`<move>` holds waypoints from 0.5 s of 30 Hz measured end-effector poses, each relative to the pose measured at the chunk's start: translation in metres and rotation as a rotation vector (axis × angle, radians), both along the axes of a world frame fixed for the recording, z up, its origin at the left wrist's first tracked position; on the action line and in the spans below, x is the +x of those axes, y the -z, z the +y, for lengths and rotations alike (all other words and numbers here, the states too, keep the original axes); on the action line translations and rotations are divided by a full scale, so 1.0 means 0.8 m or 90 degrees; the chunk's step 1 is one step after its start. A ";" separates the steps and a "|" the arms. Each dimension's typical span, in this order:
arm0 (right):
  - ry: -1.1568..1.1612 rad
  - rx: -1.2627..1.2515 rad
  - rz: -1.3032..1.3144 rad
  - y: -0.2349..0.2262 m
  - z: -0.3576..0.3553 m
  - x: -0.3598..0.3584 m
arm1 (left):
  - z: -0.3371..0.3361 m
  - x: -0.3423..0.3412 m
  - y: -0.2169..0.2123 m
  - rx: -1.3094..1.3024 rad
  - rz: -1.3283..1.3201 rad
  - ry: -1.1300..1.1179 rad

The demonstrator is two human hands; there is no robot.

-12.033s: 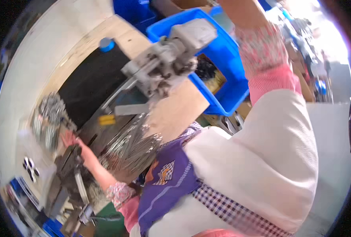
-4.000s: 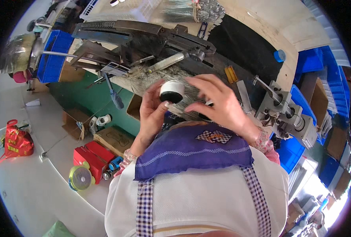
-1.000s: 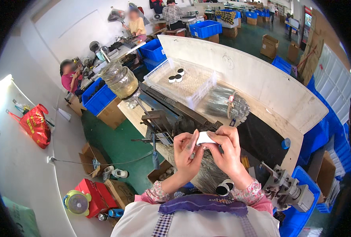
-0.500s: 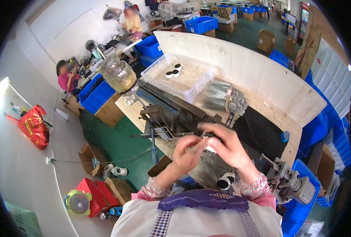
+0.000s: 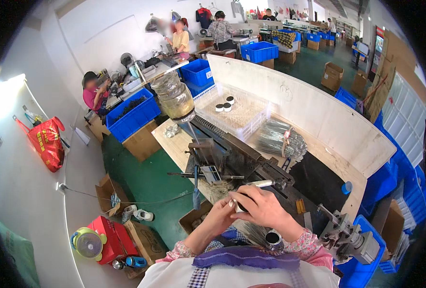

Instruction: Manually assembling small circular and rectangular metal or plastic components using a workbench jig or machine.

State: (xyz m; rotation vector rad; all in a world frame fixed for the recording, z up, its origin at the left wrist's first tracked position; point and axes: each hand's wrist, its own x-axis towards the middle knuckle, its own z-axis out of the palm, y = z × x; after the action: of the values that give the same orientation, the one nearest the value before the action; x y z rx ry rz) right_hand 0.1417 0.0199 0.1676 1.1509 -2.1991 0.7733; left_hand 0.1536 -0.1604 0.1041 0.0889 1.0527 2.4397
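My hands meet in front of my apron, close to the black metal machine (image 5: 229,149). Between them is a small round piece (image 5: 240,207), white with a dark face, mostly hidden by the fingers. My left hand (image 5: 216,214) pinches its left side, fingertips pressed together. Curled over it from the right is my right hand (image 5: 265,207). Below the right hand, a shiny cup-like cylinder (image 5: 274,238) with a dark opening rests near my lap. A pale rod (image 5: 262,183) lies on the machine just beyond my fingers.
A white mesh crate (image 5: 239,120) holds several white, black-topped pieces (image 5: 224,107). Beside it lies a bundle of thin grey rods (image 5: 281,138). A plastic-wrapped container (image 5: 173,98) stands over the machine. A metal fixture (image 5: 347,235) is at right; other people sit at the far left benches.
My hands have come down and closer together around the small round piece. The right hand's fingers, raised before, now curl over it. The head view has shifted, showing more of the far room.
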 end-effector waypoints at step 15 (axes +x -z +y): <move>-0.097 -0.121 -0.201 0.050 -0.043 0.022 | -0.003 0.051 0.038 -0.199 0.152 -0.215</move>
State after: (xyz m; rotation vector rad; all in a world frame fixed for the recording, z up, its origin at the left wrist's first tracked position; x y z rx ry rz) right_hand 0.1593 -0.0145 0.1277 1.1742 -2.2418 1.2769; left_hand 0.1943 -0.1630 0.0737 0.1080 1.6622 2.5631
